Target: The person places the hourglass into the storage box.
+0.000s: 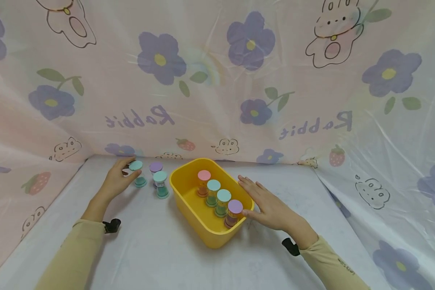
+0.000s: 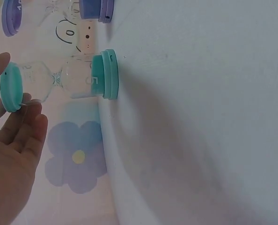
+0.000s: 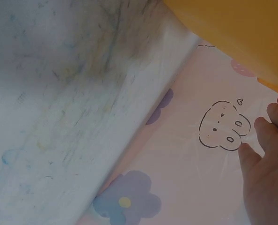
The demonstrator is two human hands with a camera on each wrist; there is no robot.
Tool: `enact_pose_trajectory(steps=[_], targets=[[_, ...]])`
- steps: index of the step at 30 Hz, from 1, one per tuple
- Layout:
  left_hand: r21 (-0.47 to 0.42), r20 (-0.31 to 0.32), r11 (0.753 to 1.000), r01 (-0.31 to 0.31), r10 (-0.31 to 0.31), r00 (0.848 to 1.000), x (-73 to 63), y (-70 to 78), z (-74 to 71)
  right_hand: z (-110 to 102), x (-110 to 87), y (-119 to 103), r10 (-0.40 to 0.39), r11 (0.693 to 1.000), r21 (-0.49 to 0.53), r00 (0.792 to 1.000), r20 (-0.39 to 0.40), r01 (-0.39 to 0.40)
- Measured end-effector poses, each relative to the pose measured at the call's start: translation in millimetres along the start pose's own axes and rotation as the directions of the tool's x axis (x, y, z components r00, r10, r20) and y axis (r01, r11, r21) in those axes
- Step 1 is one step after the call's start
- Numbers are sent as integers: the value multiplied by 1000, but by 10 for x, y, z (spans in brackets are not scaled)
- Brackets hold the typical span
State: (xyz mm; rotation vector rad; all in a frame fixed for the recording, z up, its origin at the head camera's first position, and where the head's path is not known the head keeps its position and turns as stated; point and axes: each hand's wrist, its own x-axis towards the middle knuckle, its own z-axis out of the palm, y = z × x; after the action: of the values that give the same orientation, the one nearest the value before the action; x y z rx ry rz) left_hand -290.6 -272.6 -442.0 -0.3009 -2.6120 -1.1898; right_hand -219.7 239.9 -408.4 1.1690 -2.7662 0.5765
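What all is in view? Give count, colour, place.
Bin: one, yellow, on table
Pink hourglass: one, pink, bin's far end
Binned teal hourglasses: two, teal, mid-row
Binned purple hourglass: one, purple, bin's near end
Loose teal hourglasses: two, teal, left of bin
Loose purple hourglass: one, purple, beside them
Table: one, white, under bin
Printed sheeting: count unclear, pinkish, behind table
Wrist devices: two, black, wrists
Sleeves: two, tan, forearms
Left hand: one, bare, at a loose teal cap
Right hand: one, bare, bin's right rim

Free tabletop [image 1: 156, 249] before yellow bin [image 1: 217, 240]
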Motion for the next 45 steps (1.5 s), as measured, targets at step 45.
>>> enact_pose_trajectory(steps=[45], targets=[[30,-229,978,-205,206,951,-123,635,-334,-2,3,-19,20,1000,-1,1000,11,-20]])
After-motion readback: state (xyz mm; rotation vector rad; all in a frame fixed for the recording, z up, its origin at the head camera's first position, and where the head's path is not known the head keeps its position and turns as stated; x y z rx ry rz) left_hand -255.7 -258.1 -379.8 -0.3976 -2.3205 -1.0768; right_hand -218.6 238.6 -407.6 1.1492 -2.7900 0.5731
